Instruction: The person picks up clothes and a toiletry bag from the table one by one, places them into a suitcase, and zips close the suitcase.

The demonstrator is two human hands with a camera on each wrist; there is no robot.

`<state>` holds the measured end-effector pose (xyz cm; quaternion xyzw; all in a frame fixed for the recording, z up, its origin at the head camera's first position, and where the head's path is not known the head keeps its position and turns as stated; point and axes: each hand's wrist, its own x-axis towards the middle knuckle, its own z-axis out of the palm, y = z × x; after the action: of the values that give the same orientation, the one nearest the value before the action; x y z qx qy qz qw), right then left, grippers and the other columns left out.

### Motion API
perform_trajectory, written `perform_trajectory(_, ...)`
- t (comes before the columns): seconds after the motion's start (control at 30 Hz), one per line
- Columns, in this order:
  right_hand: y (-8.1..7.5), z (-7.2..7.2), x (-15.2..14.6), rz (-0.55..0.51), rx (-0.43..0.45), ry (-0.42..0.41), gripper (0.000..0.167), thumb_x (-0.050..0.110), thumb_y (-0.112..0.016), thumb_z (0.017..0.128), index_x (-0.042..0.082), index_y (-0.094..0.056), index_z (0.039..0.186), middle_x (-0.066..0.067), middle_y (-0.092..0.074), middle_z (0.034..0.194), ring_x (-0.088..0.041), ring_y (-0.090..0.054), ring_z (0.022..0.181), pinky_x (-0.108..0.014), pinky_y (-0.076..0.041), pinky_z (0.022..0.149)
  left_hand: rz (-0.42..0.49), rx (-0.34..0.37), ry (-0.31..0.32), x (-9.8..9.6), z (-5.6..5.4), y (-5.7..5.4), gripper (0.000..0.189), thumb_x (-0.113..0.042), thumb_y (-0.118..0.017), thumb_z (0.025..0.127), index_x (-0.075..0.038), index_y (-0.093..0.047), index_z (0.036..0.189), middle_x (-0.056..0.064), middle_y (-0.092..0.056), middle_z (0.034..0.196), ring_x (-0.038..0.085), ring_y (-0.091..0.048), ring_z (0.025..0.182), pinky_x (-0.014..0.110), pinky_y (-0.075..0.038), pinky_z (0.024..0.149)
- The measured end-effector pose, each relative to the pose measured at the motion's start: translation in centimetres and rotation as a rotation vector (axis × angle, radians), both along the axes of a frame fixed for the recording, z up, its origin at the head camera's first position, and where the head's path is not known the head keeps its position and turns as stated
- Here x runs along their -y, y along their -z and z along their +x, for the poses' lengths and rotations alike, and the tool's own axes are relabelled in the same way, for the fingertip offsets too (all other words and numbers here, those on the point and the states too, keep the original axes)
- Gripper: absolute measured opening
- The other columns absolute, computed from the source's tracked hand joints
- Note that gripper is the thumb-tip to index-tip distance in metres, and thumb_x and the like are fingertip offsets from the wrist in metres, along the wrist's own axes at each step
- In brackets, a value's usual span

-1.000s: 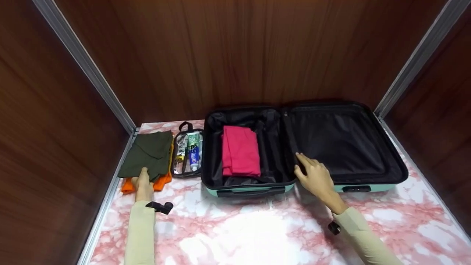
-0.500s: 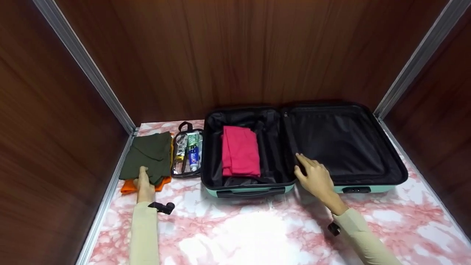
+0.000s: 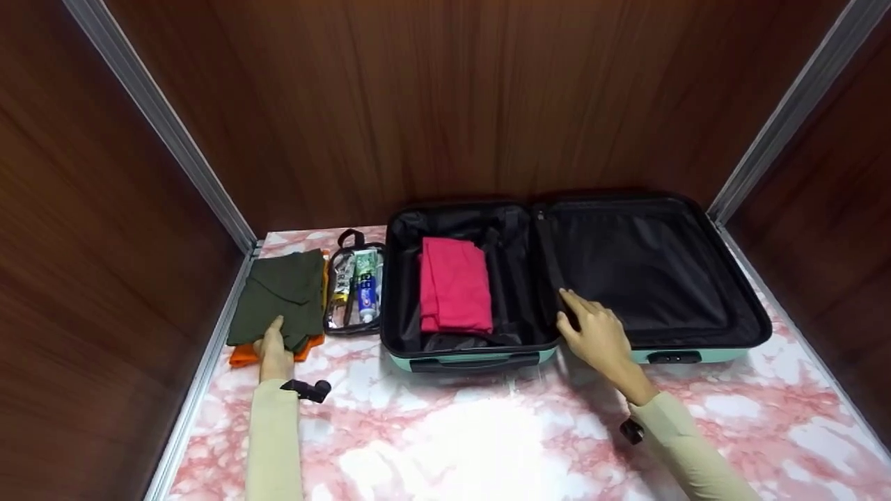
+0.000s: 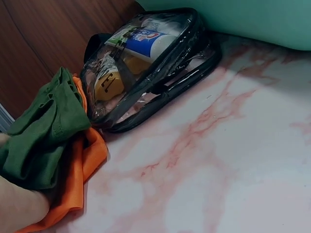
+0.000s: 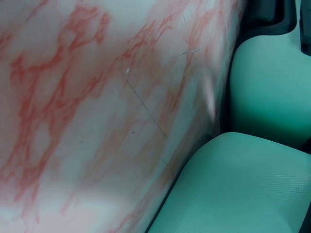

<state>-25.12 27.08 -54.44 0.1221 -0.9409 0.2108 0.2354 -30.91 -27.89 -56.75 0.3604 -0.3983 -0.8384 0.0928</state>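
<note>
Cloth [image 3: 278, 289], dark green and folded, lies over orange fabric [image 3: 243, 355] at left of the frame, its near edge pinched by the left hand [image 3: 274, 355], thumb uppermost. Right hand [image 3: 598, 339], fingers loosely extended, rests on the open suitcase [image 3: 647, 264], right of centre.

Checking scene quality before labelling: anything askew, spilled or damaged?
No spill visible. Slightly askew: orange cloth pokes out unevenly from under the green cloth. Also odd: thin dark lines on the table by the suitcase, clearest in the right wrist view; scratches or hairs, can't tell which.
</note>
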Motion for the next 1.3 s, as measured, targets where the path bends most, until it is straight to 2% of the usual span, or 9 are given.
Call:
perform_trajectory(0.1,0.0,0.0,0.0,-0.002,0.002,-0.006,0.044,0.028,-0.058,0.098,0.007,-0.06,0.137,-0.015,-0.062,0.132,-0.04,-0.062,0.107,-0.055,-0.047,0.089,-0.054,0.02,0.015,0.0,-0.1,0.2,0.068,-0.012,-0.048,0.1,-0.005,-0.008,0.154,0.01,-0.022,0.156,0.022,-0.028,0.14,0.025,-0.031,0.11)
perform_trajectory(0.23,0.0,0.1,0.0,-0.004,0.003,-0.001,0.044,0.028,-0.058,0.098,0.007,-0.06,0.137,-0.015,-0.061,0.132,-0.04,-0.062,0.107,-0.056,-0.047,0.09,-0.161,0.031,0.073,0.1,-0.1,0.5,0.068,-0.012,-0.04,0.1,-0.001,-0.001,0.154,0.012,-0.011,0.159,0.023,-0.017,0.143,0.025,-0.02,0.114)
perform_trajectory(0.3,0.0,0.1,0.0,-0.003,0.0,0.001,0.044,0.028,-0.059,0.098,0.008,-0.06,0.137,-0.014,-0.061,0.132,-0.04,-0.062,0.107,-0.056,-0.047,0.09,-0.188,0.032,0.079,0.2,-0.1,0.6,0.067,-0.012,-0.04,0.101,-0.001,-0.001,0.154,0.012,-0.011,0.159,0.023,-0.017,0.144,0.026,-0.02,0.114)
perform_trajectory(0.57,0.2,0.1,0.1,0.004,-0.025,-0.011,0.043,0.027,-0.059,0.097,0.007,-0.061,0.136,-0.014,-0.063,0.13,-0.039,-0.063,0.105,-0.055,-0.048,0.088,-0.121,0.005,0.057,0.8,0.3,0.8,0.07,-0.014,-0.041,0.102,-0.008,0.002,0.156,0.008,-0.011,0.16,0.019,-0.02,0.142,0.022,-0.024,0.112)
perform_trajectory(0.73,0.2,0.1,0.1,0.005,-0.035,-0.007,0.043,0.026,-0.059,0.097,0.008,-0.062,0.135,-0.014,-0.064,0.129,-0.039,-0.063,0.105,-0.055,-0.049,0.087,-0.123,-0.016,0.008,0.7,-0.1,-0.1,0.069,-0.014,-0.043,0.101,-0.008,-0.001,0.156,0.009,-0.015,0.158,0.021,-0.024,0.14,0.022,-0.028,0.109)
perform_trajectory(1.0,0.1,-0.1,0.1,0.008,-0.041,-0.002,0.043,0.027,-0.06,0.097,0.007,-0.062,0.135,-0.014,-0.063,0.13,-0.039,-0.063,0.105,-0.055,-0.049,0.085,-0.059,-0.107,-0.026,0.2,-0.6,-1.8,0.066,-0.01,-0.04,0.102,-0.011,-0.003,0.156,0.008,-0.021,0.155,0.02,-0.03,0.138,0.02,-0.032,0.106)
perform_trajectory(1.1,0.1,-0.1,0.1,0.004,-0.043,-0.005,0.043,0.026,-0.06,0.096,0.007,-0.062,0.135,-0.014,-0.063,0.129,-0.039,-0.063,0.104,-0.055,-0.049,0.086,-0.019,-0.164,-0.045,0.0,-0.7,-2.7,0.061,-0.008,-0.04,0.102,-0.01,-0.009,0.155,0.007,-0.026,0.152,0.019,-0.034,0.136,0.021,-0.035,0.106)
perform_trajectory(1.23,0.1,-0.1,0.0,0.0,-0.044,-0.007,0.043,0.026,-0.06,0.096,0.007,-0.062,0.135,-0.014,-0.063,0.129,-0.039,-0.063,0.105,-0.055,-0.048,0.086,0.046,-0.266,-0.067,-0.4,-1.1,-3.9,0.054,-0.004,-0.04,0.102,-0.008,-0.02,0.153,0.005,-0.042,0.138,0.02,-0.042,0.13,0.024,-0.04,0.103)
perform_trajectory(1.3,0.1,-0.1,0.0,0.001,-0.041,-0.01,0.043,0.026,-0.06,0.097,0.007,-0.061,0.135,-0.014,-0.063,0.13,-0.039,-0.063,0.105,-0.055,-0.048,0.087,0.055,-0.293,-0.071,-0.5,-1.3,-4.5,0.053,-0.003,-0.041,0.102,-0.007,-0.023,0.152,0.002,-0.046,0.129,0.019,-0.044,0.126,0.024,-0.041,0.101)
